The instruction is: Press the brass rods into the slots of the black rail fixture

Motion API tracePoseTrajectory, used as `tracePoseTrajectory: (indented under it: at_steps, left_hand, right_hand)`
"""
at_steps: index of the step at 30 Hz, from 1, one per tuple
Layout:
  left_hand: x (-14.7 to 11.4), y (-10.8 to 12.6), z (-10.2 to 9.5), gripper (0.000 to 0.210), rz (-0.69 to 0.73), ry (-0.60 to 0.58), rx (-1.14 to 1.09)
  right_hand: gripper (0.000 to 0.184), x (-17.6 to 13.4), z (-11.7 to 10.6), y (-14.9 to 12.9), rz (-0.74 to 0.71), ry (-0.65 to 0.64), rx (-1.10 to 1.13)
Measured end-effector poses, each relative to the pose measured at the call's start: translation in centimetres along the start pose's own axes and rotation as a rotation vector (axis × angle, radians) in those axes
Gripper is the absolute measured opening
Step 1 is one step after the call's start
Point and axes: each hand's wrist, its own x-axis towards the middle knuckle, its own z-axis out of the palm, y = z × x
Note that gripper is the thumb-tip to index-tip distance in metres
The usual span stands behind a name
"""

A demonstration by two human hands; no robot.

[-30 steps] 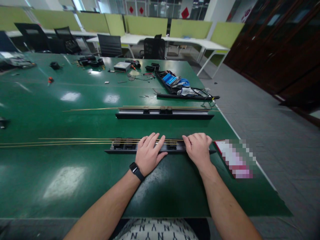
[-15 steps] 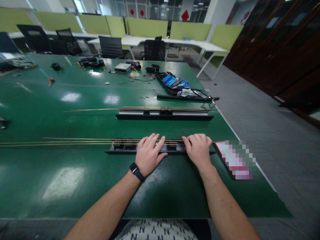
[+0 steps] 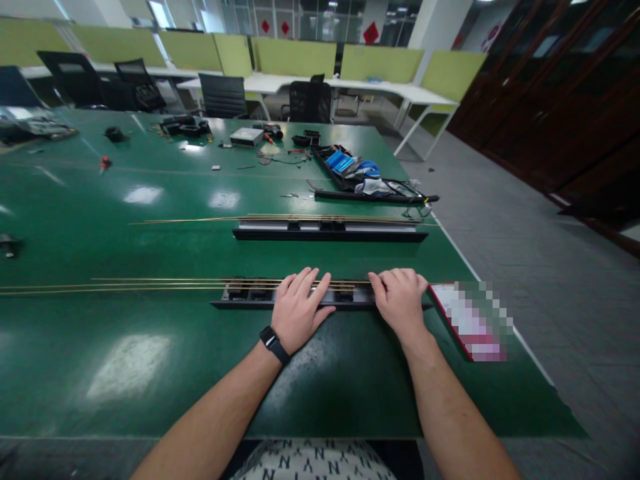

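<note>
In front of me on the green table lies a long black channel (image 3: 293,306) with dark blocks inside. Thin brass-coloured rods (image 3: 165,287) run lengthwise over it and stick out far to the left. My left hand (image 3: 300,303) lies across the channel's middle, fingers stretched out over the rods. At the channel's right part, my right hand (image 3: 400,293) is closed, thumb toward the fingers, on a thin rod (image 3: 363,283). The fingers hide the rod's right end. Farther back, a second black channel (image 3: 330,235) has similar rods on top.
Just right of my right hand lies a red-edged flat item (image 3: 463,340), partly blurred out. A black tray (image 3: 325,167) with blue items and cables stands at the back right. Electronics parts and a white box (image 3: 247,137) are farther back. The table's right edge is close.
My right hand has moved slightly to the right, and the left end of one rod has slid right with it. The left hand stays in place on the channel.
</note>
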Motion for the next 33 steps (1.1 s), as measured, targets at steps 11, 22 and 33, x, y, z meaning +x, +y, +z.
tracePoseTrajectory:
  at_steps: [11, 22, 33]
  left_hand:
    - [0.02, 0.05, -0.01, 0.061, -0.002, -0.002, 0.005]
    - [0.12, 0.10, -0.14, 0.062, -0.004, 0.000, 0.005]
    - [-0.04, 0.03, 0.05, 0.062, -0.003, -0.008, -0.001]
  right_hand:
    - [0.042, 0.04, -0.01, 0.12, -0.009, -0.023, -0.029]
    - [0.041, -0.02, -0.05, 0.04, -0.016, -0.044, 0.013]
    - [0.038, -0.05, -0.28, 0.11, -0.002, -0.037, 0.038]
